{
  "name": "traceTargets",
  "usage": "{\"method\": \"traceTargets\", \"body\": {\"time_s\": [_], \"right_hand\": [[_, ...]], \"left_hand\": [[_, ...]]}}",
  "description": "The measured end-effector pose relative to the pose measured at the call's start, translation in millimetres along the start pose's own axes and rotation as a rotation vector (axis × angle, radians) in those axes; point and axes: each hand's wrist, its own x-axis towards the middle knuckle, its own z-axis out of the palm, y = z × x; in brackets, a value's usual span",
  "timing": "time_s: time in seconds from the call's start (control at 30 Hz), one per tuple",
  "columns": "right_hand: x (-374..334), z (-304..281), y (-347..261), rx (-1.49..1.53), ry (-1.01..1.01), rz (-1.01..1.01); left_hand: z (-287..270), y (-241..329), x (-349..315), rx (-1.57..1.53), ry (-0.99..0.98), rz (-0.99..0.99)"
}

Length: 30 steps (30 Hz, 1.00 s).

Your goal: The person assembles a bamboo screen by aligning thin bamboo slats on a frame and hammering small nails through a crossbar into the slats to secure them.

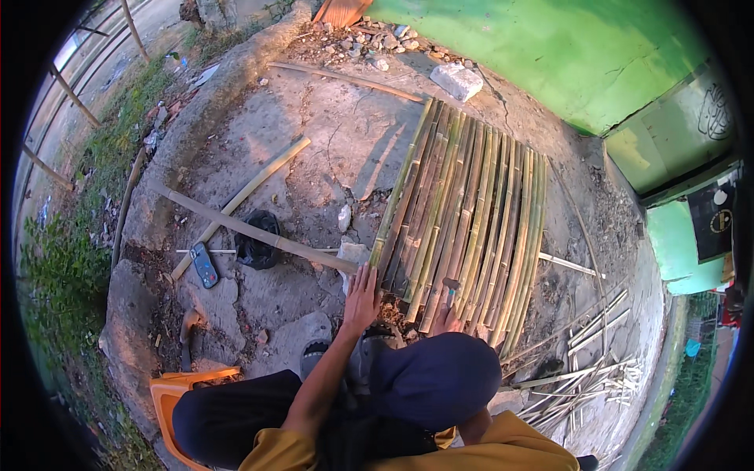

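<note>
A panel of split bamboo strips (471, 212), laid side by side, stretches away from me on the ground. My left hand (361, 301) is at the near end of the leftmost green strip, its fingers stretched out against it. A loose flat bamboo slat (259, 233) runs from the far left to just beside those fingertips. My right hand (448, 320), partly hidden behind my knee, is closed round a small hammer (451, 285). The hammer's head lies over the near ends of the middle strips.
An orange plastic chair (166, 400) is at lower left. A blue phone (203, 265), a black plastic bag (258, 239) and another bamboo piece (267, 173) lie left. Thin bamboo offcuts (581, 388) are piled right. A white block (456, 82) stands by the green wall (542, 55).
</note>
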Motion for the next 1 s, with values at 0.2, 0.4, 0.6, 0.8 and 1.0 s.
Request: {"method": "traceTargets", "body": {"time_s": [0.2, 0.4, 0.6, 0.8, 1.0], "right_hand": [[5.6, 13.1, 28.9, -0.114, -0.084, -0.055], [-5.9, 26.0, -23.1, -0.039, -0.173, -0.025], [7.4, 40.4, 6.2, -0.187, -0.217, -0.1], [-1.7, 44.6, -47.4, 0.031, -0.298, -0.193], [20.1, 68.1, -29.7, 0.001, -0.372, -0.329]], "left_hand": [[3.4, 25.4, 10.4, -0.056, 0.255, -0.266], [7.2, -3.2, -4.5, -0.29, 0.256, -0.579], [21.4, -20.1, -1.5, -0.418, 0.019, -0.552], [17.9, -48.6, -24.9, -0.835, -0.111, -0.648], [24.2, -38.5, -12.6, -0.939, -0.12, -0.694]]}}
